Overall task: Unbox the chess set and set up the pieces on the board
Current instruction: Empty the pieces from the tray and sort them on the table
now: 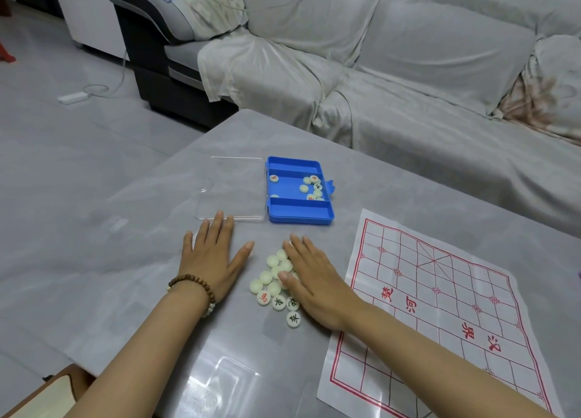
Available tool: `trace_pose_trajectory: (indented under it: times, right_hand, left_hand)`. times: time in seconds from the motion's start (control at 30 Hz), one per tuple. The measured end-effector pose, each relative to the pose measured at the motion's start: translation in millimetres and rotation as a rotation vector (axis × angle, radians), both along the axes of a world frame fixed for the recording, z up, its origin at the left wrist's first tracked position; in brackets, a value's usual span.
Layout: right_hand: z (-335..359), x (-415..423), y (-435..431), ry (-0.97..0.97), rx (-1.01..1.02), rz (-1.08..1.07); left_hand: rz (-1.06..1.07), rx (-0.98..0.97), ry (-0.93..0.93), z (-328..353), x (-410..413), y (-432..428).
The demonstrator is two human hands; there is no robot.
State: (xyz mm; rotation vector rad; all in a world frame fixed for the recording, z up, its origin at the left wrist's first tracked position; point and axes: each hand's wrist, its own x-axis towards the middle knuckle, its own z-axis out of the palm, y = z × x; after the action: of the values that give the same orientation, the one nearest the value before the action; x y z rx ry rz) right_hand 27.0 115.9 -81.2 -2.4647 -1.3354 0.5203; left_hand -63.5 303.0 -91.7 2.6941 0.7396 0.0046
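left hand (217,260) flat, fingers spread, on table (393,178) | right hand (311,273) flat, pressed on xiangqi pieces (270,287) | risk: discs scattered off edge if swept hard

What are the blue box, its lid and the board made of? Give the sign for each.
Blue box: likely moulded plastic, opaque, smooth with a slight sheen.
Lid: clear plastic; the table shows through it.
Board: thin sheet, paper or film, creased along folds; cannot tell which.

Open blue box (300,219), white pieces (265,277), flat board (446,317)
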Motion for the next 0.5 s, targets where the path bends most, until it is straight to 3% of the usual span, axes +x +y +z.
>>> trace_pose_trajectory:
  times: [0.1, 0.2, 0.4, 0.5]
  right_hand:
    - [19.4, 13.4, 8.5, -0.006, 0.083, -0.011]
    - [40.2, 57.8, 35.3, -0.148, 0.25, -0.157]
    - [17.9, 127.4, 86.3, -0.209, -0.071, -0.345]
    - [7.9, 110.8, 96.9, -0.144, 0.004, -0.267]
  left_hand:
    - [0.01, -0.018, -0.023, 1.4, -1.1, 1.8]
    - [0.02, 0.014, -0.043, 3.7, -1.9, 1.7]
    - [0.032, 0.006, -0.053, 4.4, 0.9, 0.2]
    - [0.044, -0.004, -0.055, 0.8, 1.4, 1.3]
